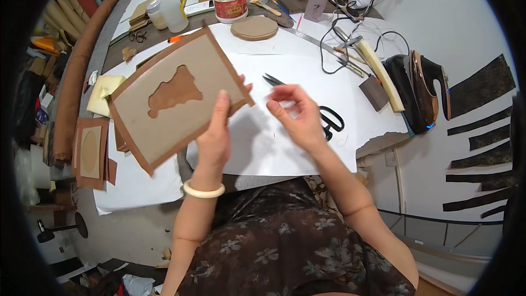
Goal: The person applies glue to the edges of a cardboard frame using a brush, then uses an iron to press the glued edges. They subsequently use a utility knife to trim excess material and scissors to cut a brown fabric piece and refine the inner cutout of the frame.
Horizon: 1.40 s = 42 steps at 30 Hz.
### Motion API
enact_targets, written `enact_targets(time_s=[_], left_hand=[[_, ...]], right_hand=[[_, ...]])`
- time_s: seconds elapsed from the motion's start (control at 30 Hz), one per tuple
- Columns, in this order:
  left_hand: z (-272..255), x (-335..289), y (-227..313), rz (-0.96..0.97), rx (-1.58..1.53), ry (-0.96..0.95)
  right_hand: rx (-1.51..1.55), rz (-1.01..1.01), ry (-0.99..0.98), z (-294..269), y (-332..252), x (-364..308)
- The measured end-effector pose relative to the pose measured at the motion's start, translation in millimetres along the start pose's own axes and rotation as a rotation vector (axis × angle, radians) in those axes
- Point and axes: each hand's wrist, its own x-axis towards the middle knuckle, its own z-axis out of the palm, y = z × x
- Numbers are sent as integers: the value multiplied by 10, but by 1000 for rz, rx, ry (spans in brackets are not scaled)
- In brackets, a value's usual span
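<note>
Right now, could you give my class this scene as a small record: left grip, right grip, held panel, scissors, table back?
Left grip: holding the panel near its right-hand corner
Right grip: raised, loosely curled, nothing seen in it
Held panel: grey board edged in brown, irregular cutout, tilted
Scissors: black-handled, on white paper, partly hidden by the right grip
Table back: red-labelled white tub, translucent squeeze bottle, oval board stack

White paper (337,156) is brightly lit and softly shadowed; the right hand (298,116) is slightly blurred; outer edges are bowed.
</note>
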Motion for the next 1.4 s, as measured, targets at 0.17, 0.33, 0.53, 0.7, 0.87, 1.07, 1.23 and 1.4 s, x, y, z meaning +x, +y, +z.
enact_targets(time_s=[0.17,0.33,0.53,0.7,0.87,1.07,1.23,1.4], left_hand=[[-275,311,205,-54,198,-7],[-565,593,265,-148,67,50],[-869,670,11,39,171,374],[-943,624,-91,155,421,410],[-992,600,-100,179,418,360],[-938,602,-91,203,344,342],[-984,617,-110,189,365,351],[-959,614,-108,251,371,319]], right_hand=[[-924,-180,113,-714,482,23],[-1331,-43,-80,-884,-8,323],[-897,-377,228,-660,-23,2728],[-1216,-225,350,-768,738,4043],[-1336,-190,246,-730,780,4305],[-1192,-161,479,-794,819,4290],[-1013,-54,411,-787,664,4189],[-1238,86,193,-757,670,4099]])
